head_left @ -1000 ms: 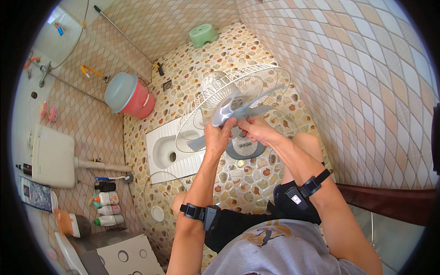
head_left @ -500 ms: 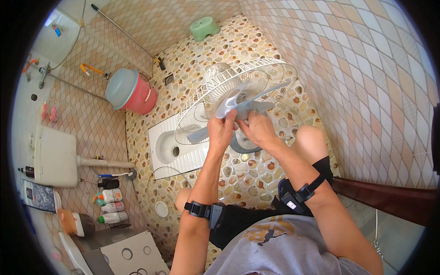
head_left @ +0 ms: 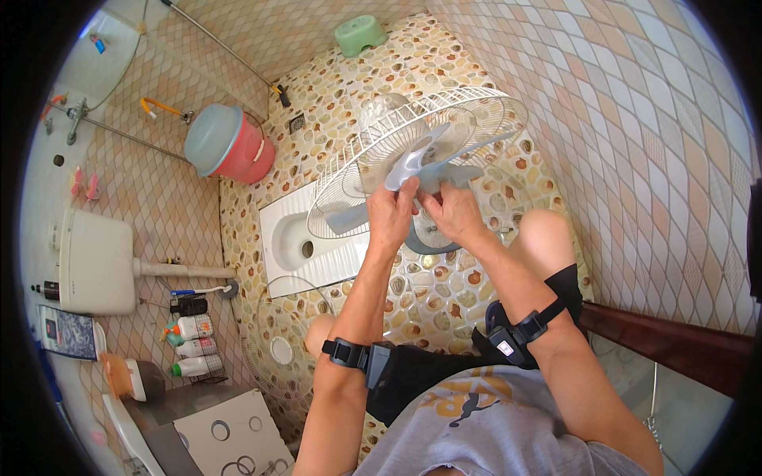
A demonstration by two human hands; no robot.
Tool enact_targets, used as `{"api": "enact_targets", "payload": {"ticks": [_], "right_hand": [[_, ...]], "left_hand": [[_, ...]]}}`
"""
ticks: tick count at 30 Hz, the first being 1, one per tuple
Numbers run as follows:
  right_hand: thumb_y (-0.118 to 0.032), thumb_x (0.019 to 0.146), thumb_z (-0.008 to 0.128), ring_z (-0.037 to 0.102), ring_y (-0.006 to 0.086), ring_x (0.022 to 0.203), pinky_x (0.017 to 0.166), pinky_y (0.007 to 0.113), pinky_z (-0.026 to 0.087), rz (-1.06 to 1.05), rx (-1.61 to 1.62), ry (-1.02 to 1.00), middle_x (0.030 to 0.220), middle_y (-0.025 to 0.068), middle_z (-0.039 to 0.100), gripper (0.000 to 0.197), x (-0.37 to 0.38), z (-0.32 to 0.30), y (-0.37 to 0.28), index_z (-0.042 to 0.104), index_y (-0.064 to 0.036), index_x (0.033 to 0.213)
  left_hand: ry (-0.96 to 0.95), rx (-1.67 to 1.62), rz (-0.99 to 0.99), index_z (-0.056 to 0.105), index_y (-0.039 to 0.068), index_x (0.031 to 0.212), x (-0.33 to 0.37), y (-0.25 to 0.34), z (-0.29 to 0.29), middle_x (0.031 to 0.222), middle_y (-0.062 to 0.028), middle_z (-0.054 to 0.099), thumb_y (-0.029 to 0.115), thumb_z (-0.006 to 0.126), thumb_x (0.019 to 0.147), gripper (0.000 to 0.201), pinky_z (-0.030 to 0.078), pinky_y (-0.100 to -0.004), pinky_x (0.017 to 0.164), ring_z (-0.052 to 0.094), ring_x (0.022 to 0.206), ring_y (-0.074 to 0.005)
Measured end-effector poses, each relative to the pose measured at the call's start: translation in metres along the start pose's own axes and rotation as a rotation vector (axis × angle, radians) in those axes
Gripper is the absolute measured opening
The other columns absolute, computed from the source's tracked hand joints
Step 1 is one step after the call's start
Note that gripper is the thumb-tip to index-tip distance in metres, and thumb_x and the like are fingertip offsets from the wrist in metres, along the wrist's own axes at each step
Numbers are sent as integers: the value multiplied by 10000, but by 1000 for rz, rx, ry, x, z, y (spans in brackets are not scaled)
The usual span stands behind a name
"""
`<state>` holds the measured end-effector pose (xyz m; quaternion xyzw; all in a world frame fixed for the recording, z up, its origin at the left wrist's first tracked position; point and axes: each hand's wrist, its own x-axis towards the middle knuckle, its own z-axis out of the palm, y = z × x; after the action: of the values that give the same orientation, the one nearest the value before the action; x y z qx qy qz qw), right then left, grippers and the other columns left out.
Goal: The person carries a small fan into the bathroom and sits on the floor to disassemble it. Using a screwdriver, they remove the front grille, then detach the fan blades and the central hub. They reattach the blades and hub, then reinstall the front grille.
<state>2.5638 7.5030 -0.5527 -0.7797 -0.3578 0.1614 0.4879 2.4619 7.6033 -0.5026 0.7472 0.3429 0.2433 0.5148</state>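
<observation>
An electric fan stands before me, its rear wire guard (head_left: 333, 186) fixed behind grey-blue fan blades (head_left: 409, 165). My left hand (head_left: 390, 214) is closed on a lower edge of the blades near the hub, thumb on top. Close beside it, my right hand (head_left: 454, 213) pinches another part of the blades; its fingertips are partly hidden. Below the hands shows the fan's round base (head_left: 429, 242). The detached front guard (head_left: 281, 351), a round wire grille with a pale centre disc, lies on the floor by my left knee.
A squat toilet (head_left: 279, 252) is set in the floor left of the fan. Beyond it stands a red bucket (head_left: 248, 155) with a blue-grey basin on top. A green stool (head_left: 359, 36) is at the far wall. Bottles (head_left: 194, 347) sit in a rack at left.
Both hands stay on the blades. The whole view has shifted slightly, and the blades and hands appear a little higher and further right.
</observation>
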Motion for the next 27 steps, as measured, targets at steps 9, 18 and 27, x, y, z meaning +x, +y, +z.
{"api": "enact_targets", "payload": {"ticks": [9,18,27], "right_hand": [[-238,877,645,711,428,812,724,506,566,137,-343,-25,880,271,715,301,0,-7,-45,700,55,838],[-152,875,712,609,222,485,393,383,447,547,302,-294,691,132,669,182,22,-1,-27,683,-23,750],[-272,910,693,439,84,417,369,243,305,764,702,-368,588,-22,549,290,30,20,-16,562,-196,662]], "left_hand": [[201,291,264,710,-22,900,3,13,18,688,-164,661,294,695,933,319,480,-383,608,608,596,-268],[12,682,242,729,1,932,11,36,24,900,-252,705,224,578,947,270,531,-515,819,686,872,-435],[-125,801,280,714,-3,954,10,42,18,924,-232,715,169,557,956,233,530,-521,807,685,898,-432]]}}
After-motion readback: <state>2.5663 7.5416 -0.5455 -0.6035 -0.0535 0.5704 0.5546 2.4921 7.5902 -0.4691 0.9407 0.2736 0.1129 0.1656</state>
